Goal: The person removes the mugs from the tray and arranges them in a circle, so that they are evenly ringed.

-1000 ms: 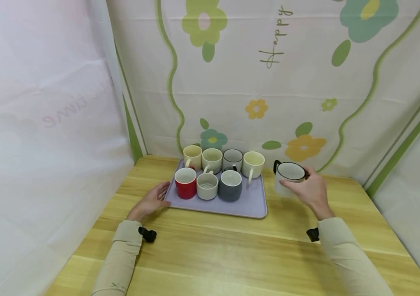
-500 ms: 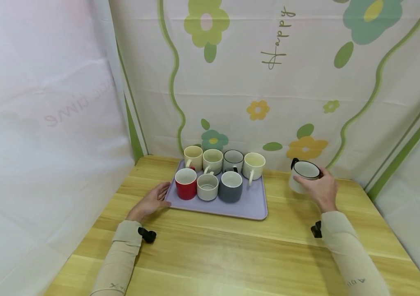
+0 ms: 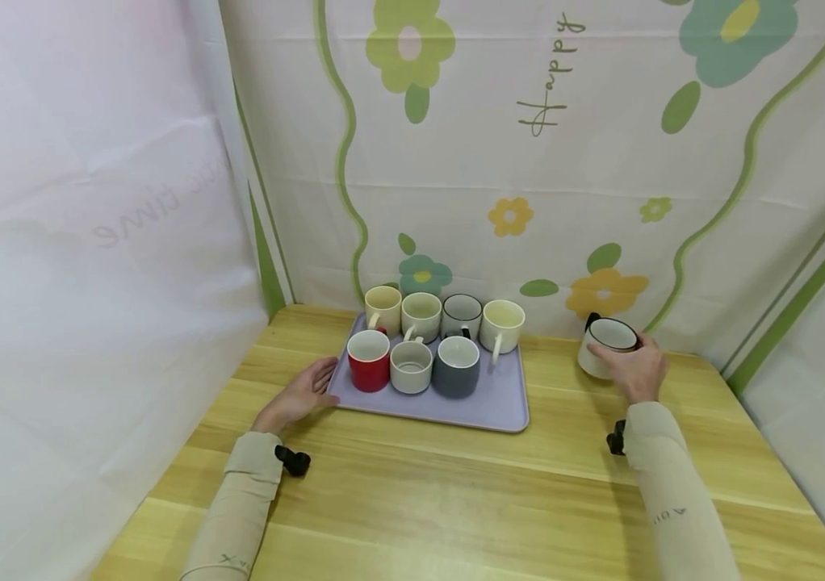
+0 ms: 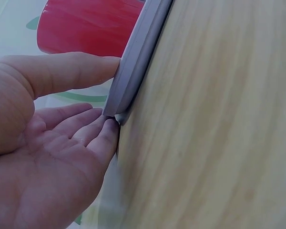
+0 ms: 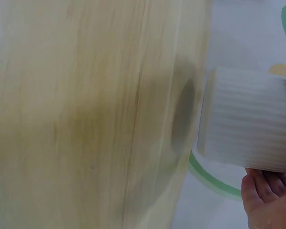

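Note:
In the head view my right hand (image 3: 638, 369) grips a white mug (image 3: 596, 367) with a black rim and dark handle, to the right of the tray. The right wrist view shows that mug's ribbed side (image 5: 252, 119), held a little above the table, its shadow apart from it. My left hand (image 3: 301, 393) holds the front left corner of a lilac tray (image 3: 496, 407); in the left wrist view the thumb (image 4: 81, 69) touches the tray edge and the fingertips reach its underside. Nearest that hand on the tray stands a red mug (image 3: 369, 367).
On the tray, a row of several mugs includes a pale yellow one (image 3: 502, 327) at the back right. In front stand a small off-white mug (image 3: 411, 369) and a grey mug (image 3: 456, 371). A patterned curtain (image 3: 456, 161) rises behind the wooden table (image 3: 441, 500).
The right hand has carried the black-rimmed mug rightward, away from the tray, and slightly down over the last half second. My left hand stays at the tray corner.

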{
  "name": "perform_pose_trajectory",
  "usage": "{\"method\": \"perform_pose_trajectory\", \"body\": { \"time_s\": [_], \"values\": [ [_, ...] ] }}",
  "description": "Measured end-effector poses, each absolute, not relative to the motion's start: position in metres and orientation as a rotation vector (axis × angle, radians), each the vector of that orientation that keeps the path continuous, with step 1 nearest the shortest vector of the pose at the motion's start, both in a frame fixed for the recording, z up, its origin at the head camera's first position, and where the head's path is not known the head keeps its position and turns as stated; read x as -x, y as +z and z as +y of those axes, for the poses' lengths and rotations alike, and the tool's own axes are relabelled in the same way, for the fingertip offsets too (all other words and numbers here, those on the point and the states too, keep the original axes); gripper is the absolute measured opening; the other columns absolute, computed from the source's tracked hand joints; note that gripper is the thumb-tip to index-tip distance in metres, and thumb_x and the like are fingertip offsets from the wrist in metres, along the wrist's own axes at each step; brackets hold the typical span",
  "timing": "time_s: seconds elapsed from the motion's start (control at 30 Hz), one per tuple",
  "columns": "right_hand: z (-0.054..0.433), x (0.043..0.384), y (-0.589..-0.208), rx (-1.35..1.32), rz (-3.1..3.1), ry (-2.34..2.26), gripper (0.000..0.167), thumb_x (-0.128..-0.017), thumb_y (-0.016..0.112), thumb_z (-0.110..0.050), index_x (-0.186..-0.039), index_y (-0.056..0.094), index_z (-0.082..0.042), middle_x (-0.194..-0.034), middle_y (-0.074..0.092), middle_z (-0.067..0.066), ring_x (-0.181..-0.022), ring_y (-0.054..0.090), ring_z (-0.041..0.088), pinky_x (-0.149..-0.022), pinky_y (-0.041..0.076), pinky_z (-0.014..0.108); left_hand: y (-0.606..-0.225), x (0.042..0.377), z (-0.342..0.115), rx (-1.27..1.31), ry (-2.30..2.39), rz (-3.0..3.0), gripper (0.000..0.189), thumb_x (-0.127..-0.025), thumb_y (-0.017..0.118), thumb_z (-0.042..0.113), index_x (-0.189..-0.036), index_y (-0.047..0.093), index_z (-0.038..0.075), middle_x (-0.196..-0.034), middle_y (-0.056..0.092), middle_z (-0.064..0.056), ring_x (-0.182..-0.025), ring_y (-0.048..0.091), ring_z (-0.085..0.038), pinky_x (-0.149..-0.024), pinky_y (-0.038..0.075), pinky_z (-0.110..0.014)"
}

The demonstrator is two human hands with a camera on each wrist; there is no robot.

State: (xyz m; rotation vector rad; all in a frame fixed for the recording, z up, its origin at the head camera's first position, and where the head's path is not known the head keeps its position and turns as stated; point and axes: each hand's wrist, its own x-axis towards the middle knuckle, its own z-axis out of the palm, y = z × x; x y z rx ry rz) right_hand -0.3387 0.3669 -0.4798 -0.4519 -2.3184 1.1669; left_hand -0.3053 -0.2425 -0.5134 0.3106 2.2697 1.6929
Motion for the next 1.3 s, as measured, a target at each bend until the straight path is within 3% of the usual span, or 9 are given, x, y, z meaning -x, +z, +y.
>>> {"method": "perform_pose_trajectory", "body": {
  "time_s": [0.17,0.4,0.73,0.83,0.97,1.07,1.17,1.2,1.3],
  "values": [
    [0.37,0.339,-0.484,0.511,-2.35,1.183,0.084,-0.078,0.091,-0.048,-0.137,0.063,0.004,-0.138,0.064,0.028,-0.134,0.051,0.046,-0.116,0.044,0.062,-0.514,0.305,-0.243,-0.32,1.711,2.255,0.086,-0.098,0.061,-0.012,-0.166,0.009,-0.008,-0.176,0.008,-0.028,-0.163,0.011,-0.047,-0.135,0.016,-0.057],
    [0.373,0.338,-0.49,0.573,-2.356,1.202,0.092,-0.078,0.091,-0.049,-0.148,0.056,0.0,-0.147,0.06,0.025,-0.141,0.047,0.045,-0.122,0.039,0.061,-0.514,0.305,-0.245,-0.329,1.738,2.225,0.087,-0.098,0.061,-0.012,-0.166,0.008,-0.008,-0.176,0.007,-0.029,-0.163,0.009,-0.047,-0.135,0.015,-0.057],
    [0.371,0.336,-0.491,0.576,-2.396,1.193,0.097,-0.083,0.088,-0.047,-0.154,0.046,0.003,-0.151,0.054,0.029,-0.141,0.045,0.049,-0.119,0.042,0.062,-0.515,0.306,-0.245,-0.333,1.739,2.227,0.087,-0.098,0.061,-0.012,-0.166,0.008,-0.008,-0.176,0.007,-0.029,-0.163,0.01,-0.048,-0.135,0.015,-0.057],
    [0.371,0.333,-0.486,0.525,-2.442,1.119,0.09,-0.084,0.086,-0.048,-0.145,0.049,0.006,-0.141,0.057,0.031,-0.129,0.052,0.049,-0.108,0.048,0.061,-0.516,0.306,-0.245,-0.334,1.734,2.232,0.087,-0.098,0.062,-0.012,-0.167,0.008,-0.007,-0.176,0.007,-0.028,-0.163,0.01,-0.047,-0.135,0.015,-0.056],
    [0.371,0.33,-0.475,0.416,-2.445,0.972,0.077,-0.082,0.088,-0.05,-0.118,0.053,0.009,-0.114,0.06,0.028,-0.101,0.057,0.043,-0.081,0.048,0.052,-0.516,0.306,-0.243,-0.303,1.709,2.25,0.088,-0.098,0.063,-0.01,-0.167,0.009,-0.005,-0.176,0.009,-0.027,-0.164,0.012,-0.046,-0.135,0.017,-0.056],
    [0.366,0.326,-0.463,0.314,-2.458,0.951,0.085,-0.083,0.087,-0.049,-0.134,0.055,0.011,-0.129,0.061,0.033,-0.114,0.06,0.048,-0.092,0.053,0.057,-0.514,0.305,-0.243,-0.295,1.684,2.268,0.088,-0.098,0.064,-0.008,-0.167,0.009,-0.005,-0.176,0.008,-0.027,-0.163,0.011,-0.047,-0.134,0.017,-0.057],
    [0.356,0.32,-0.45,0.207,-2.523,0.973,0.104,-0.087,0.084,-0.05,-0.159,0.037,0.009,-0.154,0.049,0.036,-0.139,0.049,0.054,-0.113,0.045,0.069,-0.513,0.305,-0.244,-0.289,1.682,2.267,0.088,-0.099,0.064,-0.008,-0.167,0.009,-0.005,-0.176,0.008,-0.027,-0.164,0.011,-0.047,-0.134,0.016,-0.057],
    [0.351,0.318,-0.447,0.174,-2.545,0.988,0.108,-0.088,0.083,-0.051,-0.162,0.03,0.007,-0.158,0.044,0.036,-0.144,0.045,0.055,-0.116,0.042,0.071,-0.513,0.305,-0.243,-0.297,1.679,2.267,0.088,-0.099,0.064,-0.008,-0.167,0.009,-0.005,-0.176,0.008,-0.028,-0.163,0.01,-0.047,-0.134,0.016,-0.057],
    [0.335,0.312,-0.44,0.081,-2.601,0.976,0.109,-0.088,0.082,-0.054,-0.162,0.03,0.006,-0.159,0.044,0.035,-0.146,0.043,0.054,-0.116,0.041,0.071,-0.512,0.305,-0.242,-0.292,1.682,2.261,0.087,-0.099,0.063,-0.009,-0.167,0.01,-0.005,-0.177,0.008,-0.026,-0.164,0.01,-0.045,-0.135,0.016,-0.055]
  ]
}}
